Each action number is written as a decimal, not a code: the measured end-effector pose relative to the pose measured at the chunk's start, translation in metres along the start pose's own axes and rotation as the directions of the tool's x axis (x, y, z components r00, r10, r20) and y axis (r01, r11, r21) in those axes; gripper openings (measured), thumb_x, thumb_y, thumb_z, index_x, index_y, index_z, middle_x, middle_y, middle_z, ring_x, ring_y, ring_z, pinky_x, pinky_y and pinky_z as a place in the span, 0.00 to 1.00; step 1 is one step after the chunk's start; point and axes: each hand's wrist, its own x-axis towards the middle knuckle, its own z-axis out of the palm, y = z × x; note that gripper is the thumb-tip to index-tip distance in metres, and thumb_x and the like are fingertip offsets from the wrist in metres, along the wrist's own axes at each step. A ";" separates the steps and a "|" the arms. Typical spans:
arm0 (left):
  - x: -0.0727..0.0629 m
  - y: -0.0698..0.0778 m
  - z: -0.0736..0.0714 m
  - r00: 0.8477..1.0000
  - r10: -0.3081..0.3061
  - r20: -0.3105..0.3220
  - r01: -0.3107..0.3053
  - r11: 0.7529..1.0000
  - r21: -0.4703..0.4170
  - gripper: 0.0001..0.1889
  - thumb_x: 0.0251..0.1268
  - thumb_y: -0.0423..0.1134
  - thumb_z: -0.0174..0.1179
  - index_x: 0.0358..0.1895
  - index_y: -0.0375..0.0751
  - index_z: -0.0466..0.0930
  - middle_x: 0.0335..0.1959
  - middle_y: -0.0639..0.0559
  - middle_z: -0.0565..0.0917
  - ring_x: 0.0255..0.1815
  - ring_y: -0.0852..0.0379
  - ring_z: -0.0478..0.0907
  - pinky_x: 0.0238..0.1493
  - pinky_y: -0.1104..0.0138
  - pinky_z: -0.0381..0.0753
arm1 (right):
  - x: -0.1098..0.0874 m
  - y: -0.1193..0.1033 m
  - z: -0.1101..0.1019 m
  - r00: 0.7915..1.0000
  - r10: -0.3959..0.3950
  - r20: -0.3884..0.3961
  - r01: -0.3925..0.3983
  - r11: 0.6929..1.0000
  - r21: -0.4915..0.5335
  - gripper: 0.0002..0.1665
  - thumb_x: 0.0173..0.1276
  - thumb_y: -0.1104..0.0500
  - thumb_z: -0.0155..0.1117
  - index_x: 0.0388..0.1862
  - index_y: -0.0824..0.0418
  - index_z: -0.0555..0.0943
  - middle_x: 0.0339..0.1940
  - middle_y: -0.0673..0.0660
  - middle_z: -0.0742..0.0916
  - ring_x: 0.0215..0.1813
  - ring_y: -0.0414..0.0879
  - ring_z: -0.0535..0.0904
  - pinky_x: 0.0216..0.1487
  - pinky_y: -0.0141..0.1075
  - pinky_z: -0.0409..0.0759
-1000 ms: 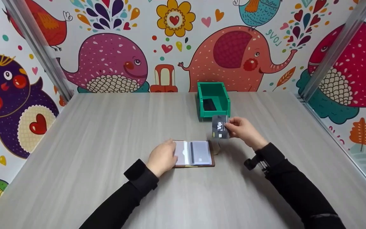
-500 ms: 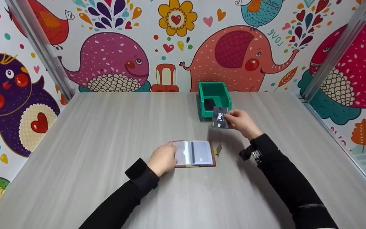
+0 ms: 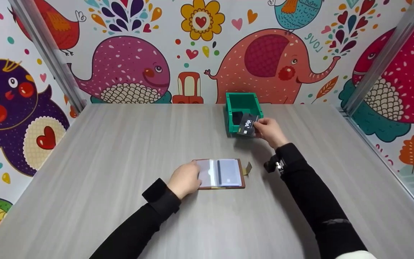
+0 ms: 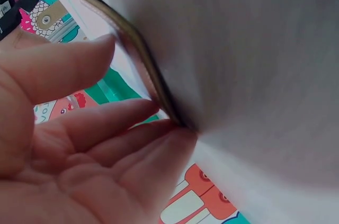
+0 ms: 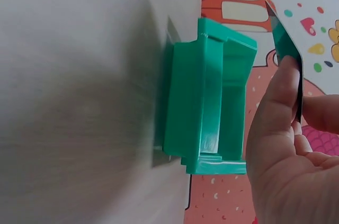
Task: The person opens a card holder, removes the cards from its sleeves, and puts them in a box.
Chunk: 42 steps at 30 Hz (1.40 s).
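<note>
My right hand [image 3: 271, 131] pinches a dark grey VIP card [image 3: 248, 125] between thumb and fingers. The card is tilted and overlaps the front of a green bin [image 3: 230, 122] in the head view. Seen from the right wrist, the card [image 5: 285, 38] stands nearly edge-on beside the bin [image 5: 185, 97]. A card holder [image 3: 243, 180] with brown cover and clear sleeves lies spread on the table. My left hand [image 3: 184, 180] rests at its left edge; in the left wrist view, fairly straight fingers [image 4: 132, 139] touch the cover's rim [image 4: 140, 49], thumb at the inner side.
A dark flat item [image 3: 237, 116] lies inside the green bin, partly hidden by the card. The holder's clasp strap [image 3: 248, 168] sticks up at its right. Decorated panels with metal posts [image 3: 47, 54] border the pale table [image 3: 128, 144].
My right hand has carried the VIP card away from me, from above the card holder's right side to the bin's front, tilting it. My left hand stays at the holder.
</note>
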 end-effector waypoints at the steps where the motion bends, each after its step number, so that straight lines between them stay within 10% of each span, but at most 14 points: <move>1: 0.000 0.000 0.000 1.000 0.000 0.001 0.000 1.000 -0.001 0.07 0.48 0.27 0.66 0.23 0.33 0.76 0.41 0.33 0.83 0.33 0.42 0.80 0.39 0.51 0.79 | 0.002 0.000 0.000 1.000 -0.004 -0.004 0.004 1.000 0.003 0.08 0.77 0.65 0.49 0.38 0.70 0.72 0.32 0.54 0.76 0.28 0.39 0.75 0.31 0.29 0.76; 13: 0.003 0.000 0.002 1.000 0.007 0.005 -0.007 1.000 0.000 0.08 0.47 0.27 0.66 0.21 0.34 0.75 0.35 0.37 0.82 0.29 0.44 0.79 0.38 0.52 0.79 | 0.021 -0.001 0.004 0.995 0.027 -0.092 -0.021 0.997 0.069 0.10 0.77 0.66 0.48 0.33 0.68 0.69 0.34 0.56 0.75 0.29 0.39 0.74 0.34 0.28 0.77; 42: 0.001 -0.001 0.000 1.000 0.014 0.003 -0.014 1.000 0.008 0.06 0.50 0.29 0.68 0.26 0.31 0.79 0.37 0.36 0.83 0.32 0.42 0.80 0.39 0.52 0.79 | 0.041 -0.018 0.013 0.987 0.054 -0.151 -0.057 0.998 -0.013 0.19 0.78 0.64 0.47 0.61 0.76 0.68 0.55 0.66 0.76 0.39 0.44 0.79 0.46 0.31 0.80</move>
